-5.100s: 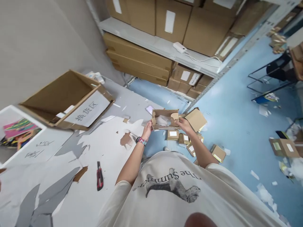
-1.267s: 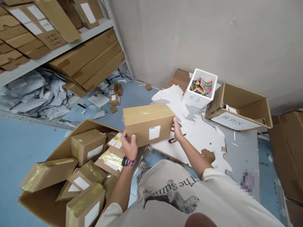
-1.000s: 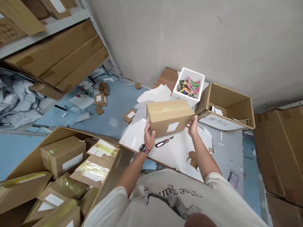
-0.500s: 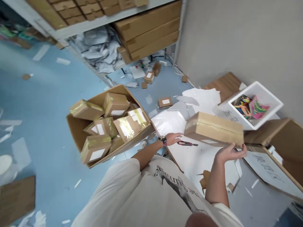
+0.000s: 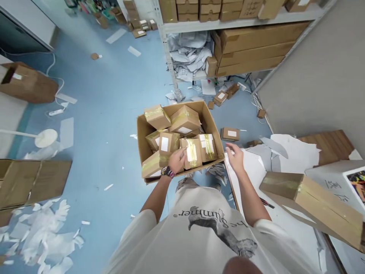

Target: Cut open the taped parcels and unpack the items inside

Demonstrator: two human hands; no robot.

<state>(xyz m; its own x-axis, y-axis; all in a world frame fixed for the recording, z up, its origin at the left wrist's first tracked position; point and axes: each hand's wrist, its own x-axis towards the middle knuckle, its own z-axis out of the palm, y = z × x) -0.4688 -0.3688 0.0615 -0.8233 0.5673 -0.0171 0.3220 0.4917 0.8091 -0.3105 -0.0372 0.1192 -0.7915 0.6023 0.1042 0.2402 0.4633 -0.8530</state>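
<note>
A large open carton [image 5: 142,140] stands on the floor in front of me, filled with several taped cardboard boxes. My left hand [image 5: 177,161] reaches into it from the near side. Its fingers are curled against the left edge of a small cardboard box [image 5: 192,153] with a white label and yellowish tape. Another labelled box [image 5: 210,147] sits just right of that one. My right hand [image 5: 235,156] is just outside the carton's right wall, fingers apart and holding nothing. A long cardboard box [image 5: 322,203] rests on the white work surface at my right, untouched.
A utility knife [image 5: 267,203] lies on the white surface [image 5: 253,236], partly behind my right forearm. A white bin [image 5: 332,179] stands beyond the long box. Shelving [image 5: 236,24] holds cartons at the back. Paper scraps [image 5: 48,232] and flattened cardboard [image 5: 37,180] lie on the blue floor.
My view has turned left toward the carton. My right hand has let go of the long box and moved left. My left hand has left the work surface and reached into the carton.
</note>
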